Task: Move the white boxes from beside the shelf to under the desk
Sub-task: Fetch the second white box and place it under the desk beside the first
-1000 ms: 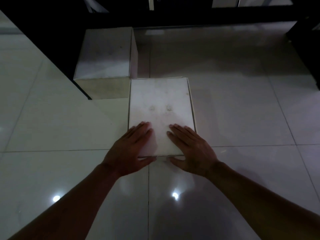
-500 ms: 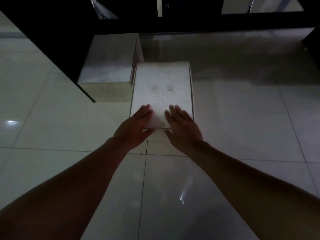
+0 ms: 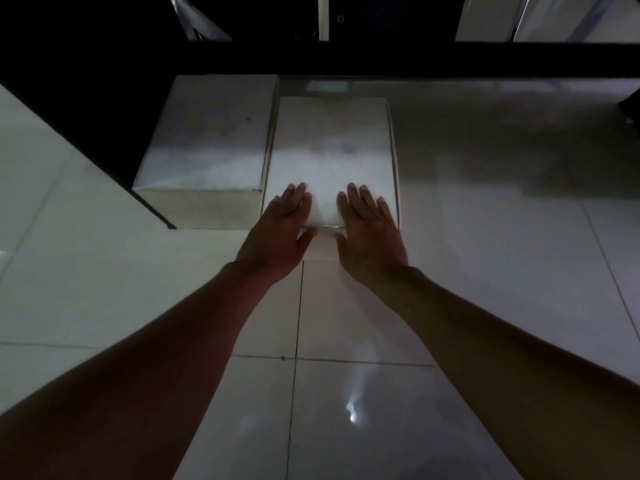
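OBJECT: flat white box (image 3: 332, 157) on floor, touching taller box (image 3: 207, 140), part under desk (image 3: 311, 60) | HANDS: left (image 3: 280, 230), right (image 3: 367, 230) open, palms flat on near edge | HANDLING: likely light, rigid, slides on glossy tile; push near edge.

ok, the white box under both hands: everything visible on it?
The white box is a flat, rectangular lidded carton, looks like matte cardboard, with faint smudges on top and a thin rim showing along its right edge. It lies closed and level on the tiled floor, far end in shadow below the dark desk edge. Left hand and right hand press flat on its near end. The taller white box sits close against its left side.
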The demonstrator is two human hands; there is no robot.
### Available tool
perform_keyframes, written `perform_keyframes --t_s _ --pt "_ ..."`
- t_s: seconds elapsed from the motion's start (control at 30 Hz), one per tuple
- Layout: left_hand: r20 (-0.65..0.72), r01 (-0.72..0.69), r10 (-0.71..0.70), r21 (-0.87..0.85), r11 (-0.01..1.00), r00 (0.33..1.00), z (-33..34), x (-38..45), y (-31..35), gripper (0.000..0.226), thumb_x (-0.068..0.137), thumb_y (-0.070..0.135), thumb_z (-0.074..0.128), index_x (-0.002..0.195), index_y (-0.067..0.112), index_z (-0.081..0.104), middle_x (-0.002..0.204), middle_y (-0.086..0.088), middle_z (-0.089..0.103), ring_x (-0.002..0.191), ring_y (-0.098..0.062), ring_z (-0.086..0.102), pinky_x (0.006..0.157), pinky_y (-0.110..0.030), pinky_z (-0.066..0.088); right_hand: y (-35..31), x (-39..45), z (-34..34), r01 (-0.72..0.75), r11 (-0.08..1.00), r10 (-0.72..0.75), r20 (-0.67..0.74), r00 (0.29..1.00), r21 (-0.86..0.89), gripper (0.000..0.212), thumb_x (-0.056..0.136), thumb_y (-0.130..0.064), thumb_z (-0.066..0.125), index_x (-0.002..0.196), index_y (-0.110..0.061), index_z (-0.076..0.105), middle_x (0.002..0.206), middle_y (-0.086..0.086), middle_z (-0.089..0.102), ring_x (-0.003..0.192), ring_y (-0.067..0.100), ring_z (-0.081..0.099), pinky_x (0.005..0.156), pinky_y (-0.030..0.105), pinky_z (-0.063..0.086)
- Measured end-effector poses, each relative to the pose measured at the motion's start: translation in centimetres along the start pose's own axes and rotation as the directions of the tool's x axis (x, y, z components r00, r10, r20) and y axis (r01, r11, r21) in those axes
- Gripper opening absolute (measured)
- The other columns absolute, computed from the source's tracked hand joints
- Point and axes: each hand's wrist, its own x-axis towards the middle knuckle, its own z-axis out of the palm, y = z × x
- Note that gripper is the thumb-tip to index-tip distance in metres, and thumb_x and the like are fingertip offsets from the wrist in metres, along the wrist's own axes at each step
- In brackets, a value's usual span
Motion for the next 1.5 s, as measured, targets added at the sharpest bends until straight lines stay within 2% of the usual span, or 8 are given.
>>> perform_keyframes --t_s 0.37,0.53,0.6,0.77,1.07,1.2,1.33,1.5 --pt "-0.08 -0.031 0.032 0.015 0.999 0.996 1.1 4.5 -2.5 0.056 0.096 0.018 0.058 0.144 -0.004 0.041 0.153 -0.021 0.037 0.144 -0.035 0.03 0.118 -0.047 0.025 1.8 5.1 0.4 0.002 1.0 -0.002 0.014 1.0 0.011 0.07 0.097 -0.02 0.055 0.156 -0.01 0.019 0.164 0.011 0.011 0.152 0.024 0.002 0.122 0.036 -0.002" --pt "-0.078 -0.039 0.041 0.032 0.999 0.996 1.0 5.0 -2.6 0.055 0.096 0.025 0.049 0.142 -0.005 0.044 0.15 -0.022 0.041 0.141 -0.037 0.035 0.116 -0.048 0.029 2.1 5.7 0.4 0.006 1.0 -0.007 0.017 1.0 0.012 0.07 0.097 -0.02 0.055 0.156 -0.01 0.019 0.165 0.01 0.01 0.152 0.023 0.0 0.121 0.035 -0.002" --pt "-0.081 -0.033 0.036 0.037 0.999 0.996 0.9 5.2 -2.6 0.054 0.096 0.021 0.054 0.142 -0.005 0.043 0.15 -0.023 0.041 0.141 -0.037 0.035 0.116 -0.048 0.029 2.1 6.0 0.4 0.004 1.0 -0.005 0.027 1.0 0.013 0.07 0.097 -0.021 0.055 0.156 -0.011 0.018 0.165 0.01 0.009 0.152 0.022 -0.001 0.121 0.035 -0.003" --pt "-0.075 -0.022 0.025 0.048 0.999 0.997 1.1 5.5 -2.4 0.055 0.096 0.018 0.058 0.144 -0.004 0.041 0.151 -0.022 0.039 0.143 -0.036 0.033 0.117 -0.046 0.025 2.2 6.0 0.3 0.0 1.0 0.0 0.025 1.0 0.016 0.07 0.097 -0.021 0.055 0.156 -0.011 0.018 0.165 0.009 0.008 0.152 0.022 -0.001 0.122 0.036 -0.002" --pt "-0.04 -0.016 0.019 0.058 0.998 0.999 0.6 5.0 -2.3 0.058 0.099 0.028 0.046 0.147 -0.002 0.037 0.155 -0.02 0.033 0.146 -0.033 0.027 0.118 -0.04 0.018 1.8 5.9 0.1 -0.02 1.0 0.021 0.059 0.998 -0.008 0.071 0.098 -0.024 0.053 0.157 -0.011 0.015 0.165 0.009 0.007 0.152 0.022 -0.002 0.122 0.036 -0.002" --pt "0.027 0.001 -0.003 0.064 0.998 1.0 -0.5 5.0 -2.1 0.061 0.101 0.029 0.049 0.153 0.006 0.027 0.162 -0.012 0.021 0.15 -0.025 0.016 0.12 -0.036 0.013 1.9 5.4 -0.6 0.01 0.998 -0.003 0.103 0.995 -0.066 0.072 0.099 -0.03 0.051 0.157 -0.013 0.012 0.165 0.009 0.004 0.152 0.022 -0.003 0.122 0.039 0.0" --pt "0.041 0.058 -0.061 0.062 0.996 0.997 -3.9 4.5 -0.3 0.062 0.098 0.033 0.054 0.153 0.019 0.031 0.16 -0.004 0.028 0.146 -0.02 0.027 0.116 -0.038 0.025 1.1 4.4 -3.4 -0.018 1.0 0.02 0.075 0.997 -0.017 0.068 0.097 -0.038 0.053 0.155 -0.021 0.023 0.164 0.006 0.015 0.151 0.022 0.009 0.121 0.042 0.008" --pt "0.014 0.08 -0.081 0.054 0.995 0.997 -10.4 3.4 3.8 0.053 0.095 0.033 0.057 0.145 0.018 0.046 0.145 -0.004 0.05 0.13 -0.021 0.048 0.106 -0.039 0.04 -2.0 2.4 -8.9 -0.065 0.996 0.068 -0.044 0.997 0.055 0.054 0.097 -0.039 0.054 0.146 -0.019 0.044 0.151 0.008 0.045 0.141 0.023 0.038 0.116 0.043 0.031"
